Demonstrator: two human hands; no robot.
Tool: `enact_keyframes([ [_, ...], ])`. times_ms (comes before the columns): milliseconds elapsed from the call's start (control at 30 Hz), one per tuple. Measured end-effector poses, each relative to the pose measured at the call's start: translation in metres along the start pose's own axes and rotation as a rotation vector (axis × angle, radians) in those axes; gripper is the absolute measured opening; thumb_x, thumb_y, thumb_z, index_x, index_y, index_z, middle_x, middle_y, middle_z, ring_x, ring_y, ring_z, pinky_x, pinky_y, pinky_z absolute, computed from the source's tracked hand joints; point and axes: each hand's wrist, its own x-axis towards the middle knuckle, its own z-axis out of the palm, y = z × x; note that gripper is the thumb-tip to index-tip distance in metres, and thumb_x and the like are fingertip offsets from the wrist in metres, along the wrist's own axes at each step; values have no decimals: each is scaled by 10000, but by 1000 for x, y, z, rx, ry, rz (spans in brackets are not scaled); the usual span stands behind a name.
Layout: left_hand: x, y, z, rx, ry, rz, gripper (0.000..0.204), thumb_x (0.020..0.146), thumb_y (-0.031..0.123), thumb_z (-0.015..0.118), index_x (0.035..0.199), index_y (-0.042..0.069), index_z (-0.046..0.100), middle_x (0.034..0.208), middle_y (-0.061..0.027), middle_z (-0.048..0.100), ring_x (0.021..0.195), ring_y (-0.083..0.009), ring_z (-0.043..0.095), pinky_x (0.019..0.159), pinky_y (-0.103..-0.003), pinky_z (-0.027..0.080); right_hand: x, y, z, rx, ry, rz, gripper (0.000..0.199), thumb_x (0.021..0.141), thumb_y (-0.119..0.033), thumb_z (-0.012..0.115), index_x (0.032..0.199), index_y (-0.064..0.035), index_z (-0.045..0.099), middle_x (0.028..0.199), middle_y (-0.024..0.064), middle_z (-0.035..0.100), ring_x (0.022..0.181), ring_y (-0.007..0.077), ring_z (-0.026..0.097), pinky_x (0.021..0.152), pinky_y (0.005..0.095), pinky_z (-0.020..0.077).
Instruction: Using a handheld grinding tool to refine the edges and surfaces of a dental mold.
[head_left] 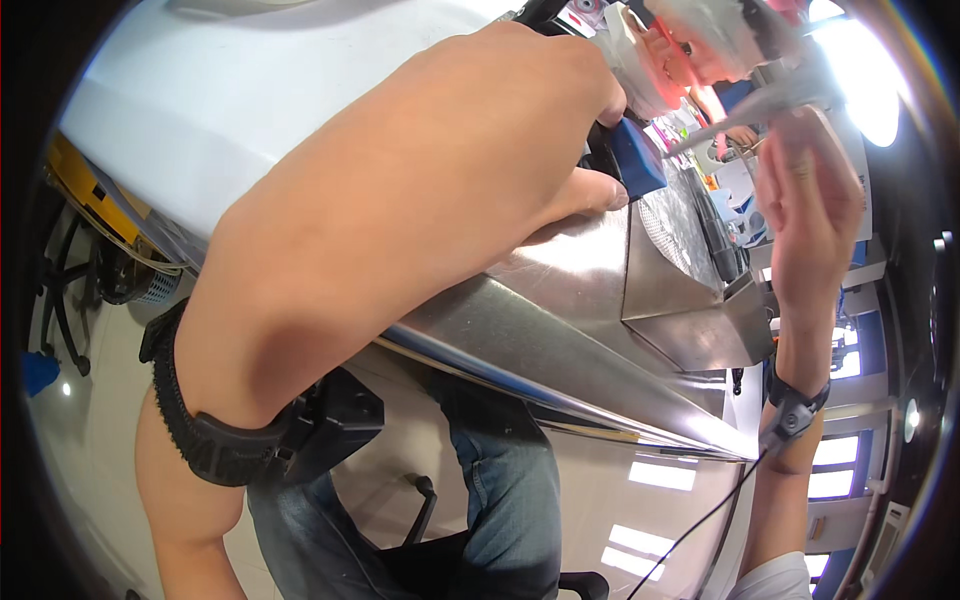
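My left hand (560, 110) reaches across to the upper middle, thumb and a finger closed on either side of a dark blue block (638, 158). Its other fingers are hidden behind the back of the hand. At the upper right, my right hand (812, 185) is closed on a slim grey pointed hand tool (735, 118), smeared by motion. The tool's thin tip points left, close to the blue block. Just above stands a plaster dental model (640, 65) with pink gum-coloured material and a whitish upper part, partly blurred.
A stainless steel bench (560, 300) with a raised metal tray edge (700, 335) lies under my hands. A white surface (200, 120) spans the upper left. Another person's hand (740, 135) shows farther back. A black cable (700, 520) hangs from my right wrist strap.
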Motion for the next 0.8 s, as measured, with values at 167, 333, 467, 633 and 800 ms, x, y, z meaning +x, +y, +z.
enact_keyframes([
  [167, -2, 0, -3, 55, -41, 17, 248, 840, 217, 794, 1064, 122, 743, 1143, -53, 651, 913, -272, 600, 812, -389, 503, 7, 5, -8, 126, 87, -77, 249, 1095, -291, 537, 1064, -75, 656, 693, -69, 441, 554, -2, 320, 479, 201, 210],
  [333, -3, 4, -5, 171, 54, 295, 198, 835, 193, 786, 1027, 149, 761, 1144, -44, 656, 942, -269, 606, 828, -383, 508, 2, 1, 5, -22, 114, -52, 360, 1080, -349, 568, 1145, -26, 713, 639, -94, 403, 567, 5, 305, 511, 219, 208],
  [467, -3, 10, -12, 387, -25, 311, 203, 826, 185, 788, 1024, 150, 763, 1143, -49, 656, 939, -268, 606, 821, -380, 505, -3, -2, 16, 46, 84, -41, 337, 1087, -341, 553, 1101, -31, 685, 629, -80, 416, 555, 10, 344, 504, 214, 224],
  [633, 8, 13, -15, -12, -84, -111, 261, 826, 219, 794, 1050, 92, 752, 1126, -89, 648, 921, -285, 601, 810, -393, 497, 0, 11, 5, 99, 126, -10, 277, 1076, -296, 583, 1115, -43, 690, 653, -84, 425, 564, -4, 332, 492, 207, 215],
  [800, 1, -3, -5, -28, 2, -31, 375, 852, 295, 790, 1093, 13, 733, 998, -122, 664, 863, -293, 601, 788, -374, 492, 7, -3, 10, 137, 170, -61, 293, 1082, -287, 574, 1141, -25, 692, 653, -81, 430, 563, -2, 337, 489, 207, 216],
])
